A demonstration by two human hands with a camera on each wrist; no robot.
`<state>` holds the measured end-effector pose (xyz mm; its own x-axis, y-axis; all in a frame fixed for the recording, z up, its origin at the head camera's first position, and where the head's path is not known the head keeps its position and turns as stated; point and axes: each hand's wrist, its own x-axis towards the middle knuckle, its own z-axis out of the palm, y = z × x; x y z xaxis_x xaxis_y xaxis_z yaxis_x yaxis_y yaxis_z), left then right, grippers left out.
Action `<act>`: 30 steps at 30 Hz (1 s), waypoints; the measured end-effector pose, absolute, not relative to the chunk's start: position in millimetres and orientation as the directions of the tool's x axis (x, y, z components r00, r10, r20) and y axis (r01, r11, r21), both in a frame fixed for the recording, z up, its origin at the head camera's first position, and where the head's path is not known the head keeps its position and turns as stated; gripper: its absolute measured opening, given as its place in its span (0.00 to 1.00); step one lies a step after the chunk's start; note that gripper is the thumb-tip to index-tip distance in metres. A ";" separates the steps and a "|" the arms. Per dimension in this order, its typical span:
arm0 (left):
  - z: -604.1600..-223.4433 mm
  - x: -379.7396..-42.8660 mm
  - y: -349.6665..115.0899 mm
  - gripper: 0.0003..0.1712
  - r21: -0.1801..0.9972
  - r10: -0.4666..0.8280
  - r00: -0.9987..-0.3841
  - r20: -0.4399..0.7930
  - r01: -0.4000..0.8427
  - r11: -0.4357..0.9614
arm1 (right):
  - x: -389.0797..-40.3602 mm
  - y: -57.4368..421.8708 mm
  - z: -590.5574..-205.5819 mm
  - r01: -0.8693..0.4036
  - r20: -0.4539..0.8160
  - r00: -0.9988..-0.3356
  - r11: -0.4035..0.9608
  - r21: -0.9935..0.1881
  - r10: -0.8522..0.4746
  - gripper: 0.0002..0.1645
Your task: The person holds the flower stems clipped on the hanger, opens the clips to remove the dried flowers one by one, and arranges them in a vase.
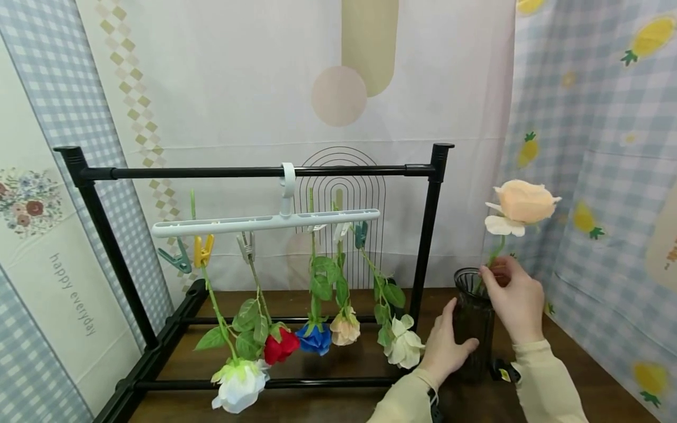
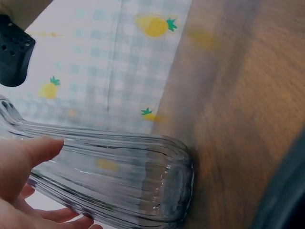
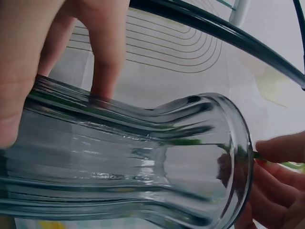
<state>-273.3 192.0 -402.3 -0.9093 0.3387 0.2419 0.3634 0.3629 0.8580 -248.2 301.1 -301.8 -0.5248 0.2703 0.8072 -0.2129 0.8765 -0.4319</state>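
My right hand (image 1: 517,299) pinches the green stem of a pale peach rose (image 1: 526,202), its bloom upright above the hand. The stem's lower part is inside the mouth of a ribbed dark clear glass vase (image 1: 473,329). At the vase's side, my left hand (image 1: 446,346) holds the glass between thumb and fingers. In the left wrist view, the thumb lies on one side of the vase (image 2: 119,162) and the fingers pass beneath. The right wrist view shows the stem inside the glass near the rim, with the right fingertips (image 3: 281,148) just outside.
A black rack (image 1: 264,172) stands on the brown table (image 1: 312,405). From its bar hangs a pale grey hanger (image 1: 280,221) with pegs (image 1: 203,251). White (image 1: 240,385), red (image 1: 281,345), blue (image 1: 315,339), peach (image 1: 345,326) and cream (image 1: 404,343) flowers hang head-down. A curtain (image 1: 587,147) borders the right.
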 end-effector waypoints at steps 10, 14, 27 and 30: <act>-399.2 -276.1 189.3 0.41 0.817 0.351 -0.901 0.256 0.396 0.419 | -251.5 312.5 -309.0 -0.168 0.703 -0.692 0.910 -0.380 0.165 0.08; -398.8 -277.5 188.3 0.42 0.808 0.364 -0.897 0.251 0.401 0.431 | -253.3 312.2 -306.9 -0.141 0.679 -0.717 0.920 -0.365 0.159 0.10; -396.1 -273.7 187.0 0.42 0.820 0.366 -0.903 0.224 0.378 0.430 | -248.7 308.4 -305.8 -0.145 0.669 -0.722 0.906 -0.397 0.178 0.13; -393.0 -269.7 187.5 0.43 0.831 0.370 -0.906 0.208 0.363 0.422 | -245.5 308.7 -305.0 -0.155 0.691 -0.696 0.900 -0.407 0.193 0.13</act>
<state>-269.7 187.5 -393.0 -0.9056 0.3700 0.2075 0.3628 0.4219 0.8309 -245.5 308.7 -305.0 -0.6963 0.1925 0.6915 -0.1549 0.9004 -0.4066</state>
